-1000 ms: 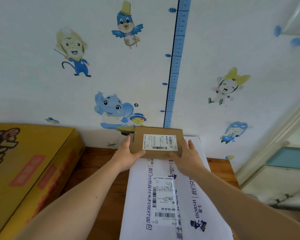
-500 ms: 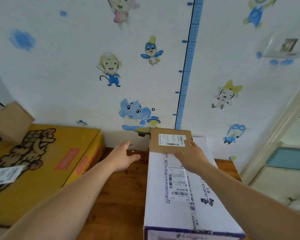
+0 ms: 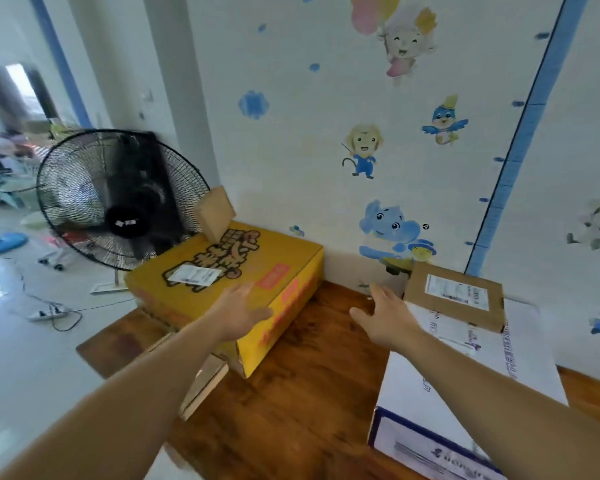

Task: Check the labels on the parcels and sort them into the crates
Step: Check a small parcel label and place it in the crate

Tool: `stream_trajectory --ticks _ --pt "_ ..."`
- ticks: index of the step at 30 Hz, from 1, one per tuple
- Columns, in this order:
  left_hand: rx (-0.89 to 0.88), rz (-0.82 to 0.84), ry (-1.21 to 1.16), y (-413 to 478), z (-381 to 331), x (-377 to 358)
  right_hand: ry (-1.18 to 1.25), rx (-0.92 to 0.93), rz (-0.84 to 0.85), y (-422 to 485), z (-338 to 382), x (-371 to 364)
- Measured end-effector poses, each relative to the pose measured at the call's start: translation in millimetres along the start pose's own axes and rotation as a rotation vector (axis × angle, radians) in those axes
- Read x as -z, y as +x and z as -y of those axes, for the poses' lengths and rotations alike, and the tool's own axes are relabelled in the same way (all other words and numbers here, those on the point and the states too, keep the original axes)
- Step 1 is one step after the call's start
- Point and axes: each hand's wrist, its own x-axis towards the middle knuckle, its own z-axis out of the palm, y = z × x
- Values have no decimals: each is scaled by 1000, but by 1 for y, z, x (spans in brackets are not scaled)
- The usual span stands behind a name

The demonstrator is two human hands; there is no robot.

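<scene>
A small brown parcel [image 3: 454, 297] with a white barcode label lies flat on the far end of a big white box [image 3: 478, 375] at the right. My right hand [image 3: 383, 315] hovers open just left of that parcel, apart from it. A large yellow box [image 3: 236, 271] with a cartoon print and a white label sits at the left of the wooden table [image 3: 309, 393]. Over its near right corner my left hand [image 3: 239, 311] is spread open and holds nothing. A small tan box [image 3: 214, 213] stands tilted on the yellow box's far corner.
A black standing fan [image 3: 118, 199] stands on the floor left of the yellow box. A power strip with cable [image 3: 49, 311] lies on the pale floor. The wall behind carries cartoon stickers and a blue height ruler [image 3: 520, 140].
My right hand has let go of the small brown parcel, which stays on the white box. Both hands have swung left toward the yellow box, and the view has turned left.
</scene>
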Motion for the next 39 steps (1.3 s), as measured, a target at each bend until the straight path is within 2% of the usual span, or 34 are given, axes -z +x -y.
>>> stream_trajectory --ticks 7,13,21,32,39 --pt "128 -66 -46 -23 81 43 -4 55 48 6 74 -34" --pt "108 -74 -32 -17 167 83 -20 47 78 19 148 -77" --pt "73 -104 -154 -6 251 122 -9 41 65 27 226 -126" --pt "40 -69 -274 43 283 133 -25 11 73 74 252 -149" --pt "84 -56 -169 119 267 150 26 28 67 147 264 -147"
